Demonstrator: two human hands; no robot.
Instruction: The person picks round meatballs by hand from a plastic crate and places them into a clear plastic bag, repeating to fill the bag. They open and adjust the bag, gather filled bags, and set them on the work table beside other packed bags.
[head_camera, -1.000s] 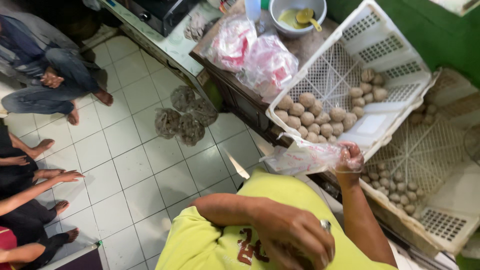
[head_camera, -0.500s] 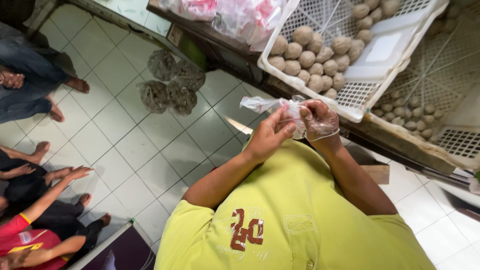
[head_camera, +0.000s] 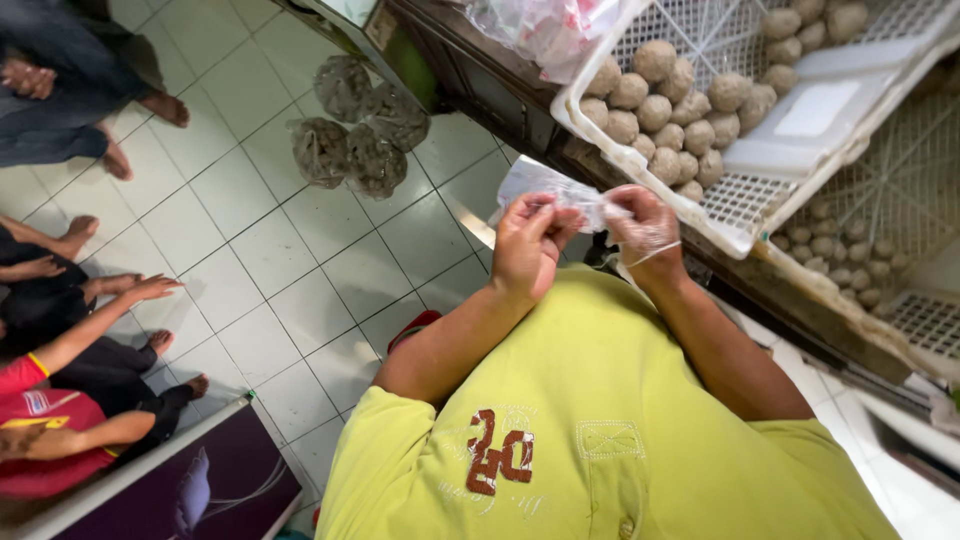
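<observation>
My left hand (head_camera: 527, 245) and my right hand (head_camera: 648, 228) meet in front of my chest, both pinching a thin clear plastic bag (head_camera: 545, 185). The right hand wears a see-through plastic glove. The bag hangs crumpled between the fingers, just below the rim of a white perforated crate (head_camera: 600, 130) that holds several round brownish-grey balls (head_camera: 668, 128). A white plastic lid or tray (head_camera: 810, 110) lies inside that crate on the balls. My yellow-green shirt fills the lower view.
A second white crate (head_camera: 900, 300) with more balls sits at the right. Tied bags of balls (head_camera: 355, 130) lie on the white tiled floor. Pink-tinted plastic bags (head_camera: 540, 30) rest on the dark counter. People sit on the floor at the left (head_camera: 70, 330).
My right hand came back from the crate toward my chest. My left hand rose from my belly to join it. Both now grip the clear bag close together.
</observation>
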